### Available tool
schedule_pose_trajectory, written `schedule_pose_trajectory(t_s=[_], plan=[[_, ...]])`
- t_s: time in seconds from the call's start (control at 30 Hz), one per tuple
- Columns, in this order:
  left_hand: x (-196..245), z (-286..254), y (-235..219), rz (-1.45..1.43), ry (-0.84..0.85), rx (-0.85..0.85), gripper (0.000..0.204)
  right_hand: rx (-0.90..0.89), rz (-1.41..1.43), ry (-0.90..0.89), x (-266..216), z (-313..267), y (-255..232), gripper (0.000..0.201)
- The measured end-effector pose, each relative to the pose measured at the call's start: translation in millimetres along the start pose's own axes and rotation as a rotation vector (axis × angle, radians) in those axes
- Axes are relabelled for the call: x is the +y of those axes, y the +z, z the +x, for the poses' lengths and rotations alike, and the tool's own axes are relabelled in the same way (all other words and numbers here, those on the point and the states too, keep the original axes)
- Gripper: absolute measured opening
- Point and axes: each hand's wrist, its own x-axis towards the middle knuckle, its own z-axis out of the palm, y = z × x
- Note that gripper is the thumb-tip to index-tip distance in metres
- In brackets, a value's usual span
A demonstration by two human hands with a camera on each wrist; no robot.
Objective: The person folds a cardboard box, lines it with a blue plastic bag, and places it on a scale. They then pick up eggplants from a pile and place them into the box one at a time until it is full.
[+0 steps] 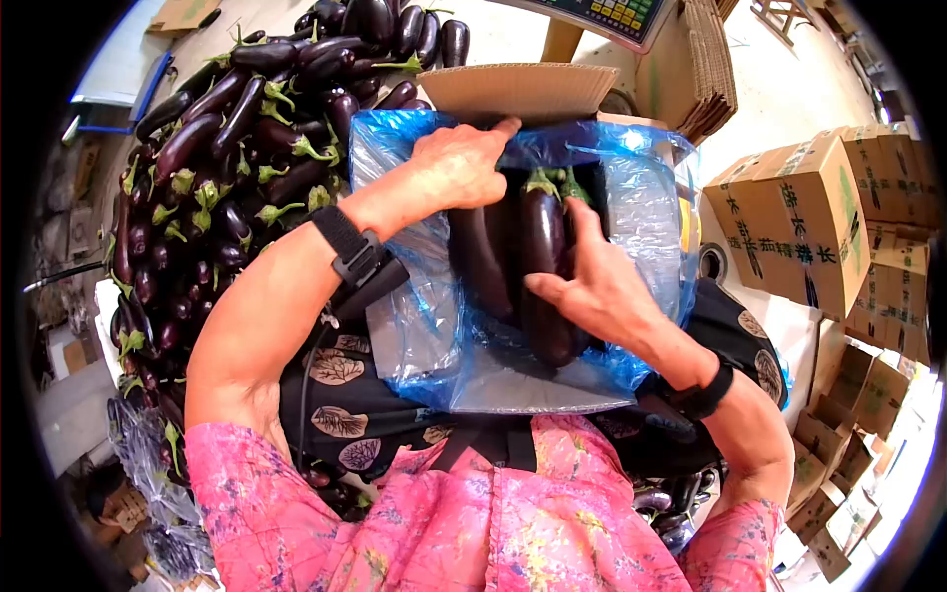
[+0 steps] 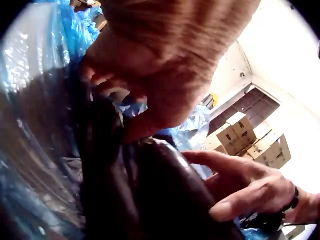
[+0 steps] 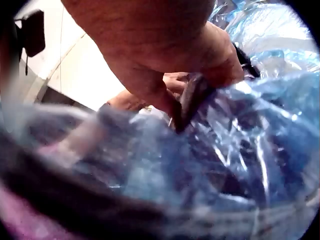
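Observation:
A cardboard box (image 1: 538,400) lined with blue plastic film (image 1: 419,331) stands at my lap, with dark purple eggplants inside. My left hand (image 1: 459,166) is at the far left of the box, its index finger stretched toward the back flap. Its thumb and curled fingers are at the stem end of the left eggplant (image 1: 483,261), as the left wrist view shows. My right hand (image 1: 607,286) holds another eggplant (image 1: 543,222), thumb across its body and index finger along the green stem end. In the right wrist view, plastic film (image 3: 240,135) covers much of the scene.
A large heap of eggplants (image 1: 237,148) lies to the left. Behind the box are a scale (image 1: 617,20) and a stack of flattened cardboard (image 1: 691,74). Printed cartons (image 1: 789,222) are piled to the right. The box's back flap (image 1: 518,91) stands up.

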Motion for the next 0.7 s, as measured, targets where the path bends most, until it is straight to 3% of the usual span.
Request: schedule_pose_trajectory(t_s=[0.17, 0.23, 0.27, 0.37, 0.43, 0.53, 0.63, 0.7], plan=[[2.2, 7.4, 9.3, 0.009, -0.031, -0.005, 0.073, 0.034, -0.026, 0.028, 11.3, 0.2, -6.6, 0.091], [-5.1, 12.7, 6.6, 0.024, 0.012, -0.045, 0.054, -0.022, -0.022, 0.059, 0.6, 2.5, -0.5, 0.090], [-9.8, 14.6, 5.5, 0.010, 0.028, -0.061, 0.050, 0.015, -0.046, -0.022, 4.5, 5.5, 10.9, 0.090], [-21.1, 16.5, 2.7, 0.022, 0.101, -0.076, 0.045, -0.108, -0.071, -0.014, -5.3, 12.1, 4.2, 0.090], [-9.1, 16.5, -8.2, 0.074, 0.038, -0.183, 0.045, -0.129, -0.109, -0.004, -8.6, 13.4, 1.3, 0.090], [-19.6, 31.8, 9.4, -0.092, 0.102, -0.092, 0.038, -0.084, -0.088, -0.025, -1.6, 13.4, 0.7, 0.090], [-10.2, 18.4, 44.2, -0.043, 0.091, 0.203, 0.046, -0.066, -0.076, -0.015, 1.2, 14.2, 1.0, 0.090], [-6.5, 17.7, 44.5, 0.027, 0.072, 0.136, 0.039, -0.084, -0.103, 0.008, -3.9, 13.7, 1.5, 0.090]])
